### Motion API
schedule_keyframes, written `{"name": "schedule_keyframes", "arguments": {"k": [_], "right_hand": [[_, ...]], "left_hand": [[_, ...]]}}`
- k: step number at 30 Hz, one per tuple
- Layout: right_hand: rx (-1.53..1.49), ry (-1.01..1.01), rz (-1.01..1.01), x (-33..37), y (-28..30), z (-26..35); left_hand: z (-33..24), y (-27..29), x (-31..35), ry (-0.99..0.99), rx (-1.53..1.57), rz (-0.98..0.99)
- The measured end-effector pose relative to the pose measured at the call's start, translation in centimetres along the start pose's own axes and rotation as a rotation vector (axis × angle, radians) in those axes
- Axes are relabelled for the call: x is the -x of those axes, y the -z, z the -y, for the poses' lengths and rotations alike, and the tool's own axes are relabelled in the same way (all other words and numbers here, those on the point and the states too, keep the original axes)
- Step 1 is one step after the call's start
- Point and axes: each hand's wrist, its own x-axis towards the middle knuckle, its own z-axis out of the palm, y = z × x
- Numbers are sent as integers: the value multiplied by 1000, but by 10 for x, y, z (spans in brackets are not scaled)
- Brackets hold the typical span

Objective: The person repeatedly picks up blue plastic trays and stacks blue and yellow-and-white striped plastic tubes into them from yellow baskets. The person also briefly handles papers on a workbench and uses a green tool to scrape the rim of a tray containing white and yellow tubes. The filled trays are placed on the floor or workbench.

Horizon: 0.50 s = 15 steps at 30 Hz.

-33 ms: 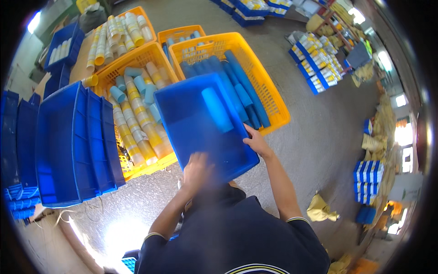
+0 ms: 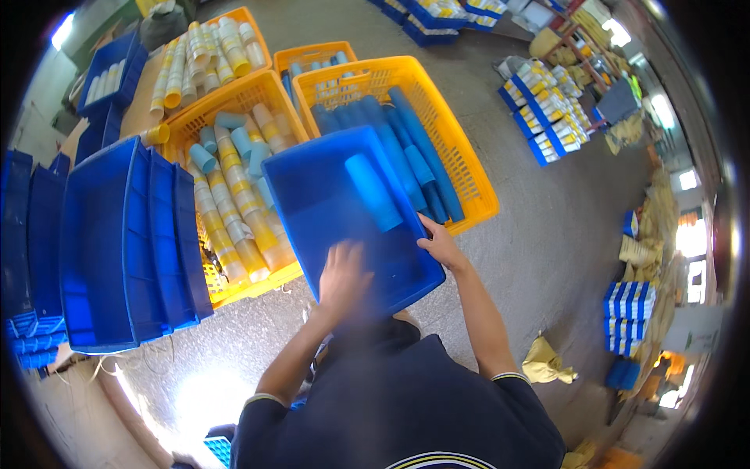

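Blue plastic bin (image 2: 308,195) sits in front of the person's torso, open side facing up, its far end overlapping the view of a yellow perforated crate (image 2: 461,164) of blue tubes (image 2: 422,129); contact between bin and crate cannot be told. Inside the bin: 1 light-blue cylinder (image 2: 373,191), lying toward the far right side. Right hand (image 2: 441,244) is closed around the right rim. Left hand (image 2: 344,277), blurred, is partly open with fingers extended over the near-left interior; cannot tell whether it holds anything. Left: 1 yellow crate (image 2: 262,289) of white-and-yellow tubes (image 2: 225,211), beside nested blue bins (image 2: 98,234).
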Motion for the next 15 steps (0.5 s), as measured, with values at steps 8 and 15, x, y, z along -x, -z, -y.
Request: {"name": "schedule_keyframes", "arguments": {"k": [8,15], "right_hand": [[65,151,165,-64,34,-9],[511,513,192,-104,71,7]], "left_hand": [[12,-95,-146,218,-391,-52],[8,-95,-163,464,85,-641]]}}
